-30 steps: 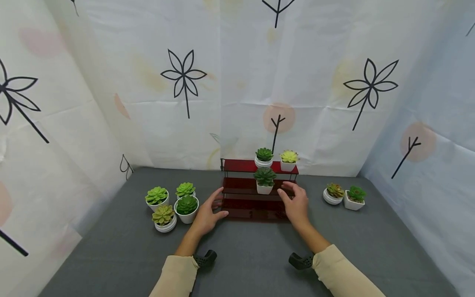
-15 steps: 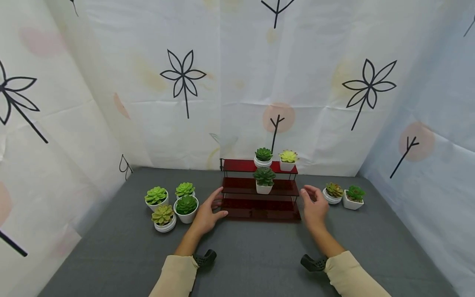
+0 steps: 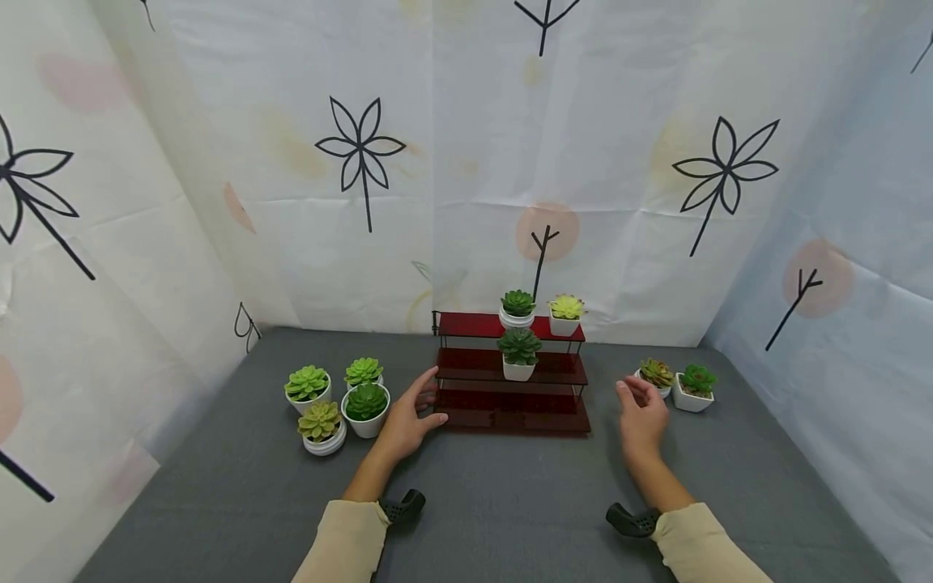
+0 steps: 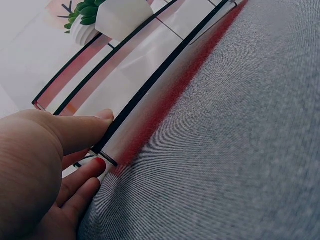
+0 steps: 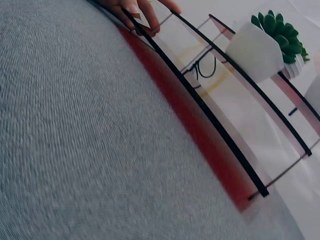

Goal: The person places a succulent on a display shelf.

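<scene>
A three-tier dark red display shelf (image 3: pixel 496 413) stands on the grey cloth. My left hand (image 3: pixel 406 421) holds its left end; in the left wrist view the thumb (image 4: pixel 87 129) lies at the front edge and the fingers are beside the end. On the middle tier sits a dark green succulent in a white pot (image 3: pixel 518 356). The top tier bears a green succulent (image 3: pixel 517 308) and a yellow-green one (image 3: pixel 565 312). My right hand (image 3: pixel 643 421) holds nothing, fingers loosely curled, just in front of a reddish-green succulent (image 3: pixel 658 372), whose pot it partly hides.
Another green succulent in a square white pot (image 3: pixel 696 387) stands at the right, beside the reddish one. Several potted succulents (image 3: pixel 366 405) are grouped left of my left hand. Printed white cloth (image 3: pixel 466 162) hangs behind and on both sides. A black cord loop (image 3: pixel 246 324) hangs back left.
My right hand has moved right, away from the shelf's right side, to the reddish-green succulent. The left hand stays at the shelf's left end, and the plants keep their places.
</scene>
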A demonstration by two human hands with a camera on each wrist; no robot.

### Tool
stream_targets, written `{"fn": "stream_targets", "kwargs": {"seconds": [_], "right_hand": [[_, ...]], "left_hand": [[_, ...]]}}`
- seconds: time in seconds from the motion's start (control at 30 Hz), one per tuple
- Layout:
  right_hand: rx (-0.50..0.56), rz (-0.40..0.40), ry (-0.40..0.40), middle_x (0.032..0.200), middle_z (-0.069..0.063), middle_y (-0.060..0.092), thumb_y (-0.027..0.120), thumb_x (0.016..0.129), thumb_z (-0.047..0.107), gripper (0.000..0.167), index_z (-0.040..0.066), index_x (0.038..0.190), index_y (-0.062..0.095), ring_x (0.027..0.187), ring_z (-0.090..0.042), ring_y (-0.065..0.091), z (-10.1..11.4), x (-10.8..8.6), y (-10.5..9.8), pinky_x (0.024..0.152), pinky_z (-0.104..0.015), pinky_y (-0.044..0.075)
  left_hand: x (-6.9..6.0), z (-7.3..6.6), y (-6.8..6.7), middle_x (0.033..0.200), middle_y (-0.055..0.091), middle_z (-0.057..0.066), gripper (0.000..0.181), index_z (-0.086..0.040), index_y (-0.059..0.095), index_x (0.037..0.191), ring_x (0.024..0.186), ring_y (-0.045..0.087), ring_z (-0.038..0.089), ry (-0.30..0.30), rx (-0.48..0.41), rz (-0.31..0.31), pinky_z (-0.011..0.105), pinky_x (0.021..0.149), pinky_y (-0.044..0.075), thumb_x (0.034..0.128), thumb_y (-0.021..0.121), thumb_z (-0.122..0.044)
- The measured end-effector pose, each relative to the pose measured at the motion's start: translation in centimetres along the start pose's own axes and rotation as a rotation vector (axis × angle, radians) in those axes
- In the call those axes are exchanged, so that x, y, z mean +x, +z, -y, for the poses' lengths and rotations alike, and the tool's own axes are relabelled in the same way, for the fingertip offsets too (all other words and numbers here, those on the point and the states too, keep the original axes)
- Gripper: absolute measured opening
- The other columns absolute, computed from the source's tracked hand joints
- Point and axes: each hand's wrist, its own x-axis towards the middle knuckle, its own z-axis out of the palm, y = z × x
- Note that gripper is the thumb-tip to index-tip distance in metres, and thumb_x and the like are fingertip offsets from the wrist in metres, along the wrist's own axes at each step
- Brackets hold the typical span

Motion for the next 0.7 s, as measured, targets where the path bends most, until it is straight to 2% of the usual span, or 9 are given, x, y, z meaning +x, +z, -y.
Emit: {"fn": "stream_targets", "kwargs": {"seconds": [0.2,0.43,0.57,0.7], "right_hand": [[0.023,-0.093,0.074,0.086,0.012,0.056,0.068,0.092,0.012,0.028,-0.006,0.113,0.063,0.080,-0.001,0.052,-0.4,0.5,-0.4,0.067,-0.015,0.041],[-0.007,-0.134,0.201,0.093,0.004,0.054,0.069,0.091,0.017,0.020,0.007,0.107,0.061,0.081,-0.002,0.049,-0.8,0.9,-1.3,0.071,-0.020,0.040],[0.006,-0.160,0.255,0.094,0.004,0.053,0.070,0.089,0.017,0.020,0.009,0.105,0.060,0.081,-0.001,0.048,-0.7,1.1,-1.5,0.071,-0.020,0.039],[0.030,-0.180,0.274,0.094,0.004,0.053,0.071,0.088,0.015,0.020,0.011,0.103,0.059,0.081,-0.001,0.048,-0.6,1.2,-1.7,0.071,-0.019,0.040]], "left_hand": [[0.1,-0.1,-0.1,0.135,0.053,0.013,0.080,-0.022,0.036,0.151,0.116,0.056,0.031,-0.004,0.005,0.001,0.050,0.100,0.042,0.0839,0.075,-0.002],[0.0,-0.1,0.0,0.134,0.054,0.013,0.081,-0.022,0.036,0.151,0.116,0.056,0.032,-0.008,0.000,-0.001,0.050,0.100,0.042,0.0836,0.075,-0.002],[0.0,0.0,0.0,0.134,0.054,0.013,0.081,-0.023,0.037,0.151,0.116,0.056,0.032,-0.010,0.000,-0.003,0.050,0.101,0.042,0.0835,0.076,-0.002],[0.0,0.0,0.0,0.134,0.054,0.014,0.081,-0.022,0.036,0.151,0.117,0.056,0.033,0.001,-0.002,-0.004,0.050,0.100,0.042,0.0834,0.076,-0.001]]}}
